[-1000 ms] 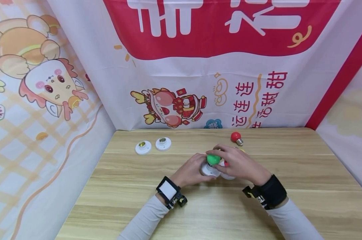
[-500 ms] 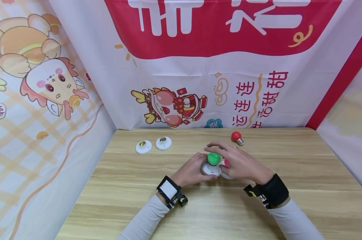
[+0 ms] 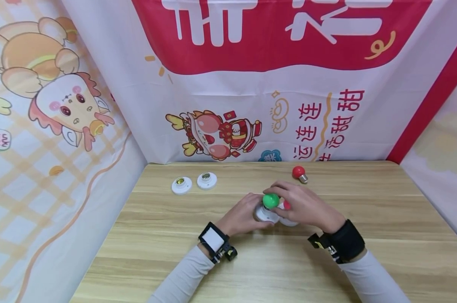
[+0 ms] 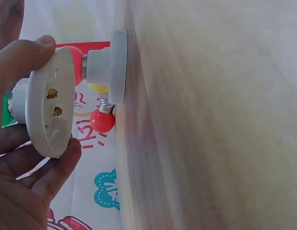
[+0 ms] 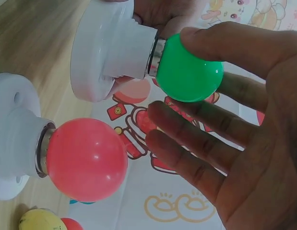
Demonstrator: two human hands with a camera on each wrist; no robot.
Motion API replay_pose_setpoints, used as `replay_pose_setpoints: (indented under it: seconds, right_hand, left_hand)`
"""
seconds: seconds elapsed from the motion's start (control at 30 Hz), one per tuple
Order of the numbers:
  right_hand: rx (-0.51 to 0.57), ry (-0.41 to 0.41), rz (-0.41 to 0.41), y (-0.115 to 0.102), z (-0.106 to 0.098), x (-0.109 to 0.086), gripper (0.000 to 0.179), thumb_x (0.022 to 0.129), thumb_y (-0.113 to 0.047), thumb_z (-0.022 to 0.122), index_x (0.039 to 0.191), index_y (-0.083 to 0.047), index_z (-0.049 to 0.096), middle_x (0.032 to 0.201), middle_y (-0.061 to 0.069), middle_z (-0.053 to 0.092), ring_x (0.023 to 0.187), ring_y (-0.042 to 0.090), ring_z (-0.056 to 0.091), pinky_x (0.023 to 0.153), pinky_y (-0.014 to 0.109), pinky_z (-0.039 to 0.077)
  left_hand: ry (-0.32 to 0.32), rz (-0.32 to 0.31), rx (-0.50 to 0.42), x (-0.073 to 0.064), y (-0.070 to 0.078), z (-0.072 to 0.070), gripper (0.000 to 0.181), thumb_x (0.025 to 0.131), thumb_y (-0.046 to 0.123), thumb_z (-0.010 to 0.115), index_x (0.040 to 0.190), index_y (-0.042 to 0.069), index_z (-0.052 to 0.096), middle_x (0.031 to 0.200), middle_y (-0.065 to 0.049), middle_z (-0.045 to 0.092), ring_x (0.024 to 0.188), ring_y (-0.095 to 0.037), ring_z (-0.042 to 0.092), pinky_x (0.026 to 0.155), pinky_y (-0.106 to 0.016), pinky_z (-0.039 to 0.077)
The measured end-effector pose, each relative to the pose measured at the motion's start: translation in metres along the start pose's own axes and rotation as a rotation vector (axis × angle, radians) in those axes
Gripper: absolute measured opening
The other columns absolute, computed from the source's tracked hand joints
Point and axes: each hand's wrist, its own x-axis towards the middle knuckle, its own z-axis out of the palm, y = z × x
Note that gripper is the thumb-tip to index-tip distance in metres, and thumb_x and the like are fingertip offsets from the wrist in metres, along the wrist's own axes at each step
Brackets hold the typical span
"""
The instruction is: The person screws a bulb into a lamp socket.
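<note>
My left hand point(image 3: 240, 216) grips the rim of a round white lamp holder point(image 4: 50, 105) and keeps it above the table, its underside with brass screws facing the left wrist camera. A green light bulb point(image 5: 189, 69) sits in that holder's socket, part of its metal cap showing. My right hand point(image 3: 308, 207) pinches the green bulb between thumb and fingers. Right beside it, a second white lamp holder point(image 5: 14, 139) stands on the table with a red bulb point(image 5: 86, 160) in it, partly hidden by my right hand in the head view.
Two more white lamp holders, one with a brass-coloured socket point(image 3: 181, 185) and one with a silvery socket point(image 3: 206, 181), lie at the back left. A loose red bulb point(image 3: 298, 171) lies at the back right. A yellow bulb point(image 5: 40, 221) is near it. Printed cloth point(image 3: 213, 92) hangs behind the table.
Half a second ago my right fingers were spread off the green bulb; now they have closed on it again. My left hand and the holder have barely moved.
</note>
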Motion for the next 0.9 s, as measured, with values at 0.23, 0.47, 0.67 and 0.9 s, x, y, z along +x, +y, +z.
replay_pose_setpoints:
  seconds: [0.23, 0.47, 0.67, 0.9]
  right_hand:
    - [-0.020, 0.000, 0.031, 0.0007, -0.0001, 0.0010, 0.053, 0.082, -0.033, 0.094, 0.129, -0.016, 0.074, 0.124, 0.001, 0.074, 0.110, 0.018, 0.072, 0.096, 0.042, 0.066]
    - [-0.004, -0.026, -0.036, 0.0010, -0.0015, -0.0005, 0.066, 0.083, -0.019, 0.091, 0.143, -0.016, 0.066, 0.141, 0.006, 0.068, 0.125, 0.026, 0.069, 0.103, 0.049, 0.062]
    - [0.005, -0.028, -0.049, 0.0009, -0.0026, -0.0006, 0.057, 0.082, -0.010, 0.090, 0.135, -0.014, 0.071, 0.134, 0.003, 0.071, 0.120, 0.022, 0.071, 0.101, 0.045, 0.063]
    - [0.014, -0.015, 0.007, -0.0008, -0.0038, -0.0006, 0.052, 0.083, -0.021, 0.094, 0.129, -0.015, 0.072, 0.126, 0.000, 0.075, 0.113, 0.018, 0.073, 0.098, 0.043, 0.065]
  left_hand:
    - [-0.004, 0.003, 0.008, 0.0000, -0.0003, 0.0005, 0.077, 0.091, 0.040, 0.086, 0.154, 0.012, 0.054, 0.148, -0.004, 0.064, 0.135, -0.018, 0.059, 0.114, -0.032, 0.054]
    - [-0.012, -0.012, 0.018, -0.0012, -0.0002, 0.0005, 0.080, 0.092, 0.043, 0.084, 0.157, 0.012, 0.050, 0.153, -0.005, 0.061, 0.138, -0.019, 0.057, 0.117, -0.033, 0.052]
    - [0.006, 0.013, 0.010, -0.0017, -0.0002, 0.0009, 0.081, 0.091, 0.043, 0.085, 0.157, 0.012, 0.050, 0.150, -0.004, 0.063, 0.134, -0.017, 0.058, 0.115, -0.030, 0.053]
    - [0.013, 0.027, 0.013, -0.0012, -0.0008, 0.0016, 0.080, 0.091, 0.043, 0.085, 0.157, 0.015, 0.050, 0.150, -0.001, 0.063, 0.135, -0.016, 0.058, 0.114, -0.029, 0.053]
